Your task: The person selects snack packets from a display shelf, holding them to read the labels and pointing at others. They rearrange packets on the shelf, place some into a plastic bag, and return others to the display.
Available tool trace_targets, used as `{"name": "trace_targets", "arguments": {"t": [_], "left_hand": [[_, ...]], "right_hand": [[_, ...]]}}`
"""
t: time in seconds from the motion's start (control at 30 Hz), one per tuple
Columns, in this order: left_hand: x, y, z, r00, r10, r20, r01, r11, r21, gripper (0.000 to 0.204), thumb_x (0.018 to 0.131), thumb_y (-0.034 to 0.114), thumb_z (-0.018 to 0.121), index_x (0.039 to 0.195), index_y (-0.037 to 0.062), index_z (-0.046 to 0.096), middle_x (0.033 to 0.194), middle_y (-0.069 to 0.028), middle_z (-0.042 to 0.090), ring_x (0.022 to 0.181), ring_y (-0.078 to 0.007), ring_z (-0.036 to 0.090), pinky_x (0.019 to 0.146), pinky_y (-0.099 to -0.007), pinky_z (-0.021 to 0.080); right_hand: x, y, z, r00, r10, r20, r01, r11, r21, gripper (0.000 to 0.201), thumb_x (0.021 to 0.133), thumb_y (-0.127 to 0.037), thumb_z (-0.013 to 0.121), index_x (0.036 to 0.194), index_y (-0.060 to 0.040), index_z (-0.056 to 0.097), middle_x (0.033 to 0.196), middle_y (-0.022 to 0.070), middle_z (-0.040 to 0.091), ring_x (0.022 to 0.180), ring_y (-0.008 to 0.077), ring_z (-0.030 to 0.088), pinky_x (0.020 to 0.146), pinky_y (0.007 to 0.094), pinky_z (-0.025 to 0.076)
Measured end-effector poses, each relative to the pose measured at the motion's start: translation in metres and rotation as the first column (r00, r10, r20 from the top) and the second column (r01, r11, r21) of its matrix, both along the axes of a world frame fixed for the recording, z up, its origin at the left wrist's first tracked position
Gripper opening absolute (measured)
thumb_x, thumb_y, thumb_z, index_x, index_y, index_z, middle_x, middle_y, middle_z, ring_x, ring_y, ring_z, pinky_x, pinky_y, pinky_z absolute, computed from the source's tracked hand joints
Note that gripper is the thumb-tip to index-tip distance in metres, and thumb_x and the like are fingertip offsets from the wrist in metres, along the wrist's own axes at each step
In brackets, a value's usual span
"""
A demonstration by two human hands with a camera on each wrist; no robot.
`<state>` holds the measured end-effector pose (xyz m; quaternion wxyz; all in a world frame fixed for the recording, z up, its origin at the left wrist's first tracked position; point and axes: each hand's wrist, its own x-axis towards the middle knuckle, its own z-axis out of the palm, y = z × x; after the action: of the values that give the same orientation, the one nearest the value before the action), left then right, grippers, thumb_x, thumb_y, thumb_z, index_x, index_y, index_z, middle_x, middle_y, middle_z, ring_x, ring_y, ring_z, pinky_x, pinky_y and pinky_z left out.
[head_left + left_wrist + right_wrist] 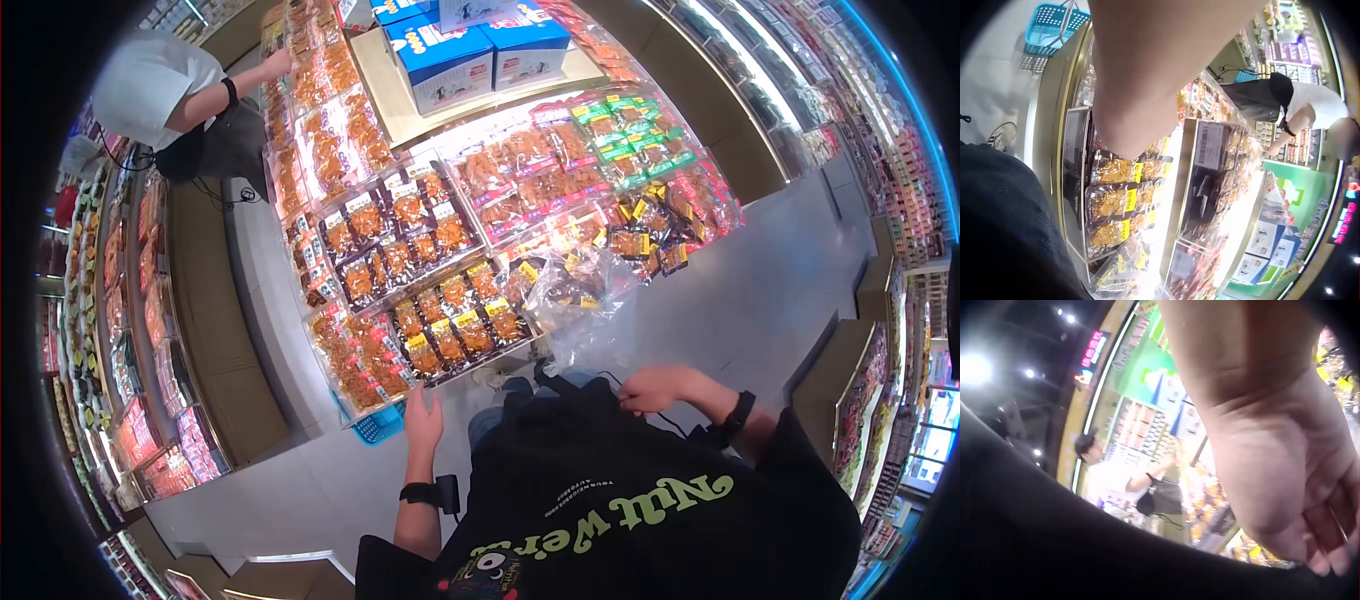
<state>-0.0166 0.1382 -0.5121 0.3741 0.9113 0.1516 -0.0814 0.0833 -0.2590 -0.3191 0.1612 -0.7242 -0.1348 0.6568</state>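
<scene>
My left hand (425,420) is at the near corner of the display, its fingers pointing toward the packaged snacks. In the left wrist view that hand (1138,122) overlaps dark snack packs with yellow labels (1110,203); its fingertips are mostly hidden. Nothing shows in its grasp. My right hand (660,388) hangs near the front of my black shirt (600,470), fingers loosely bent. The right wrist view shows its palm side (1272,469), with no held item visible. A clear plastic bag (585,305) lies over packs at the display's near edge.
A blue basket (378,425) sits low beside the display corner. Blue boxes (440,60) stand on the raised middle. Another person in a white shirt (155,90) reaches to the display at the far left. Stocked shelves (870,400) line the right side.
</scene>
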Motion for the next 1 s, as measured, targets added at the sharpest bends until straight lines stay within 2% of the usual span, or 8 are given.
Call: {"name": "trace_targets", "arguments": {"t": [0.07,0.13,0.3,0.37,0.47,0.67,0.77,1.0], "left_hand": [[-0.004,0.002,0.009,0.998,-0.053,-0.033,0.053,0.999,-0.012,0.034,0.087,0.018,0.057,0.115,-0.0013,0.056,0.11,-0.0216,0.061,0.104,-0.0353,0.059,0.091,-0.0377,0.045],[-0.007,-0.001,0.018,0.998,-0.046,-0.045,0.044,0.998,-0.046,0.032,0.087,0.017,0.057,0.113,-0.0014,0.057,0.105,-0.0198,0.063,0.101,-0.0326,0.061,0.089,-0.0365,0.046],[-0.01,-0.023,0.056,0.985,0.027,-0.169,-0.051,0.989,-0.136,0.03,0.088,0.018,0.058,0.111,-0.002,0.058,0.1,-0.0161,0.066,0.095,-0.0239,0.063,0.085,-0.0325,0.048],[-0.014,-0.032,0.067,0.981,0.037,-0.192,-0.061,0.99,-0.123,0.029,0.089,0.018,0.058,0.111,-0.0016,0.059,0.099,-0.0152,0.066,0.094,-0.0218,0.063,0.084,-0.0318,0.048],[-0.026,-0.044,0.082,0.967,0.099,-0.235,-0.126,0.987,-0.103,0.03,0.088,0.019,0.058,0.111,-0.0009,0.059,0.102,-0.0189,0.066,0.098,-0.0284,0.064,0.083,-0.0359,0.05],[-0.079,-0.066,0.096,0.923,0.283,-0.262,-0.305,0.951,-0.046,0.032,0.09,0.021,0.057,0.113,-0.0006,0.058,0.101,-0.0195,0.066,0.096,-0.0273,0.064,0.084,-0.0352,0.05],[-0.097,-0.083,0.103,0.89,0.371,-0.266,-0.382,0.924,0.007,0.032,0.09,0.022,0.056,0.113,-0.0006,0.058,0.099,-0.0187,0.066,0.093,-0.0256,0.065,0.083,-0.0345,0.05],[-0.132,-0.101,0.1,0.831,0.493,-0.258,-0.506,0.862,0.02,0.03,0.089,0.022,0.058,0.11,-0.0003,0.061,0.095,-0.0171,0.067,0.089,-0.0231,0.065,0.081,-0.0334,0.05]], "right_hand": [[-0.017,-0.007,-0.052,0.945,0.016,0.327,-0.017,1.0,0.001,0.03,0.085,-0.027,0.047,0.081,-0.0008,0.062,0.083,0.017,0.066,0.079,0.0327,0.064,0.071,0.0412,0.049],[-0.003,0.012,-0.081,0.919,-0.39,0.054,0.387,0.92,0.062,0.031,0.085,-0.027,0.046,0.082,0.0005,0.061,0.085,0.0207,0.064,0.083,0.0386,0.061,0.074,0.0456,0.047],[0.038,0.043,-0.198,0.573,-0.701,0.424,0.519,0.711,0.474,0.028,0.086,-0.026,0.048,0.08,-0.0006,0.059,0.086,0.0249,0.06,0.083,0.0397,0.058,0.075,0.0467,0.046],[0.056,0.056,-0.21,0.165,-0.785,0.597,0.527,0.581,0.619,0.029,0.088,-0.027,0.048,0.086,-0.0001,0.059,0.09,0.0228,0.062,0.086,0.0352,0.06,0.073,0.044,0.045],[0.084,0.06,-0.233,-0.089,-0.716,0.693,0.422,0.603,0.677,0.025,0.086,-0.025,0.054,0.089,-0.0003,0.059,0.089,0.0218,0.062,0.085,0.0363,0.06,0.074,0.0434,0.045],[0.109,0.068,-0.297,-0.039,-0.86,0.508,0.483,0.429,0.763,0.027,0.077,-0.021,0.063,0.088,0.003,0.061,0.084,0.0241,0.063,0.084,0.0352,0.063,0.072,0.0432,0.048],[0.12,0.072,-0.334,0.428,-0.579,0.694,0.482,0.796,0.367,0.024,0.081,-0.024,0.061,0.087,-0.0015,0.064,0.08,0.0171,0.065,0.08,0.0282,0.065,0.068,0.0369,0.05],[0.13,0.041,-0.356,0.512,-0.647,0.565,0.374,0.76,0.532,0.022,0.08,-0.022,0.061,0.091,-0.0034,0.063,0.082,0.0169,0.064,0.082,0.0296,0.064,0.07,0.038,0.05]]}}
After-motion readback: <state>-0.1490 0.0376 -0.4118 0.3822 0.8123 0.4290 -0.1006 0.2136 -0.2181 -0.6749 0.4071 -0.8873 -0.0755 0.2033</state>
